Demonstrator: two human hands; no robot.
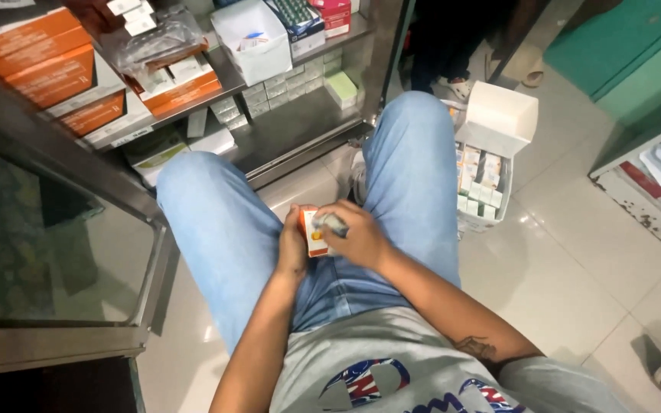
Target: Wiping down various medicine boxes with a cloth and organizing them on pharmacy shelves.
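the left hand (294, 246) grips a small orange and white box (314, 233) over the lap. the right hand (357, 239) pinches a little grey thing (332, 224) on it, marking it; next, keep both steady.

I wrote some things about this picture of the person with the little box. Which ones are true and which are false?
1. Both hands are on a small orange and white box. True: the left hand and the right hand hold it over the lap.
2. The person wears black trousers. False: they wear light blue jeans.
3. An open carton full of small boxes stands on the floor beside the right leg. True.
4. The shelves on the left are bare. False: they hold orange boxes and many small white packs.
5. The right hand also holds a small grey object against the box. True, though what it is cannot be told.
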